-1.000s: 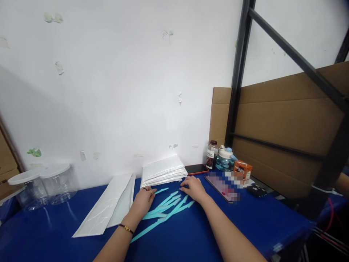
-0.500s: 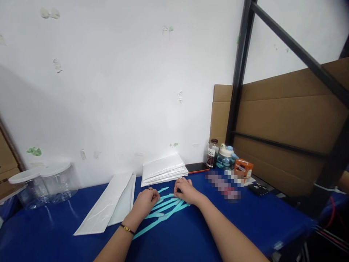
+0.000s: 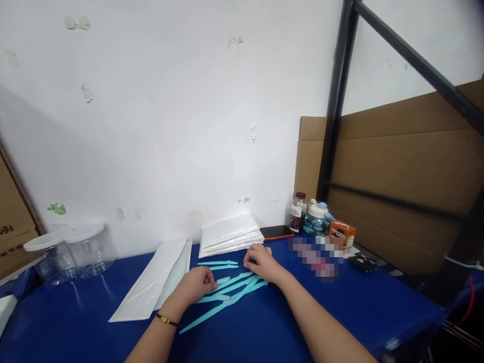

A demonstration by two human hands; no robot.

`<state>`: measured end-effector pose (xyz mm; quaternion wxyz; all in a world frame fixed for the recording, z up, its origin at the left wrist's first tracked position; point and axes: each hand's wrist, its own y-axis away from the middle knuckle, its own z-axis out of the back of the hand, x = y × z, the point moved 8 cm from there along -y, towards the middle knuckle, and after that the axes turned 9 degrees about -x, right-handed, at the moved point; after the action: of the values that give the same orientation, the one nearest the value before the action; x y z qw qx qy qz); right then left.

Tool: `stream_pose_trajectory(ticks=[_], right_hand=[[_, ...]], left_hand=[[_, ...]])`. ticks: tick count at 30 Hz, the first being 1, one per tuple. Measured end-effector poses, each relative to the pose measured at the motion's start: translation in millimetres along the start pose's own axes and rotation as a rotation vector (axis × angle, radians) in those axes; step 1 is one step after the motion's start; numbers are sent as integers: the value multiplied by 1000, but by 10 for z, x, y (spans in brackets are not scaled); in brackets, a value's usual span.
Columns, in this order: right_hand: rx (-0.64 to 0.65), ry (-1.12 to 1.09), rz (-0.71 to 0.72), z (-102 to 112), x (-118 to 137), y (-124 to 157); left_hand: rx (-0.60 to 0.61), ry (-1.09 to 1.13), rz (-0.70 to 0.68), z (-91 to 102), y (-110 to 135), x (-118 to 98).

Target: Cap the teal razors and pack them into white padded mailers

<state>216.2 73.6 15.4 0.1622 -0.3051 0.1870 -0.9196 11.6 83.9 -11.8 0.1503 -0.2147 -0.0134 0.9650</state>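
Several slim turquoise eyebrow razors with paler blade ends lie fanned out and overlapping on the blue table. My left hand is at their left side, fingers closed on the end of one razor, partly hidden by the hand. My right hand hovers at their upper right, fingers curved and thumb apart, with nothing visible between them. Two more razors lie roughly side by side beyond the fan, just in front of the white mailers.
White padded mailers are stacked by the wall; more mailers lie at left. Lidded clear jars stand far left. A phone, brown-capped bottle, water bottle and orange box sit right, near a black frame.
Another razor now lies beside the one at the back. My left hand has moved slightly left and down; the right hand's thumb has come away from the razors. The view has shifted a little.
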Motion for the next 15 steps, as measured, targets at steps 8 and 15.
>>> stream_pose_trajectory(ticks=[8,15], right_hand=[[97,-14,159,-177,327,49],[-46,188,-34,163,-157,-23]], left_hand=[[-162,28,-150,128,-3,-425],[-253,-118,-99,186,-95,-281]])
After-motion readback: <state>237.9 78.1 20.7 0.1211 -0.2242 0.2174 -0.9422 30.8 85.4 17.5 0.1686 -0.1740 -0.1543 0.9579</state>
